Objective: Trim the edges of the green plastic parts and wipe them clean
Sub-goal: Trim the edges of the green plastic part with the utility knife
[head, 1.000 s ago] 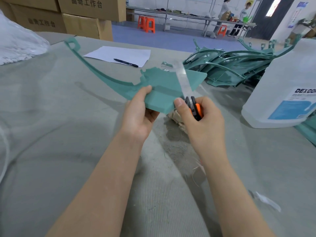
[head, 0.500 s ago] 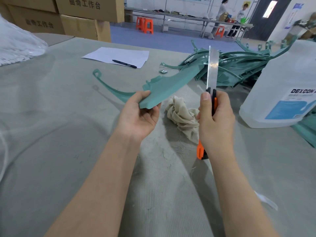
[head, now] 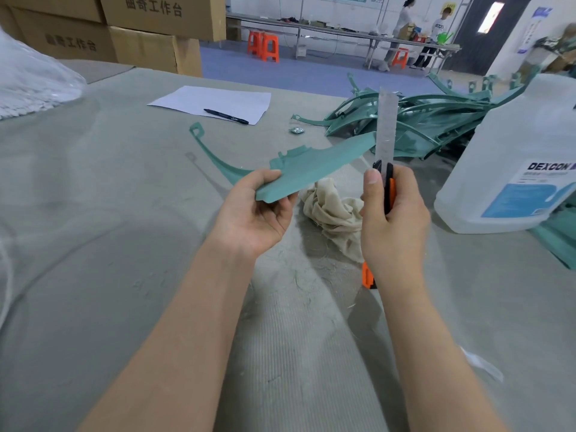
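Note:
My left hand point(head: 254, 215) grips one end of a green plastic part point(head: 314, 168), a flat panel with a thin curved arm that ends in a loop at the left. It is held above the table, nearly level. My right hand point(head: 394, 222) grips an orange and black utility knife point(head: 388, 185) upright, its long blade extended and standing just past the part's right tip. A crumpled beige cloth point(head: 335, 210) lies on the table between my hands. A pile of more green parts point(head: 436, 123) lies at the back right.
A large translucent jug point(head: 526, 157) with a blue label stands at the right. A white sheet with a black pen point(head: 226, 116) lies behind. The table is covered in grey felt point(head: 124, 244). Cardboard boxes are stacked at the back left, a plastic bag at the far left. Two persons stand far back.
The knife left the part's edge and turned upright with the blade up. My left hand lowered and tilted the part flatter, uncovering the cloth beneath.

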The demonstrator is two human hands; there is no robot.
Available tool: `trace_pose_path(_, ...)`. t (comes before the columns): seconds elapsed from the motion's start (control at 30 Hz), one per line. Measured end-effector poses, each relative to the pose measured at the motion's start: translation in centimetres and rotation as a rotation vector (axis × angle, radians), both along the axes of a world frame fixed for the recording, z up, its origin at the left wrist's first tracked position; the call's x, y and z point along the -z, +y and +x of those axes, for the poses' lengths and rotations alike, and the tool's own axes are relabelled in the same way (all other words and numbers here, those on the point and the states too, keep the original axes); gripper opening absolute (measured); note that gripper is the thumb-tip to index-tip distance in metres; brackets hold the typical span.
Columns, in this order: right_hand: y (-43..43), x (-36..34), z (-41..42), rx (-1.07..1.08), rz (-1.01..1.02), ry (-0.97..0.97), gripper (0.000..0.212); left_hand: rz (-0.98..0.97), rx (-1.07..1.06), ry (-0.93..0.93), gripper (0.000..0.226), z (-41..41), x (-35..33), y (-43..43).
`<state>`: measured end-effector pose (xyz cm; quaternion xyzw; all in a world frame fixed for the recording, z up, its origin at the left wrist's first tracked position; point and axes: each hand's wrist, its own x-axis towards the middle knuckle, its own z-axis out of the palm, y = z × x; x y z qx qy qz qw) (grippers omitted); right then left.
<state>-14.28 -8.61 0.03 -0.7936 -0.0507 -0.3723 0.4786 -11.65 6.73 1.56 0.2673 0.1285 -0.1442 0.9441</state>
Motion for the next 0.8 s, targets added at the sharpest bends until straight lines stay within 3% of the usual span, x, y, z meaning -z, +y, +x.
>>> trace_pose_path(0.53, 0.2, -0.2, -0.1, -0.09, 0.039, 0.036, 0.023, -0.057, 0.013, 0.026, 0.011, 0.1, 0.1, 0.1)
trace_pose_path(0.8, 2.5, 0.6, -0.6, -0.254, -0.204, 0.051, 0.012, -0.096, -0.067, 0.014, 0.018, 0.2, 0.2, 0.2)
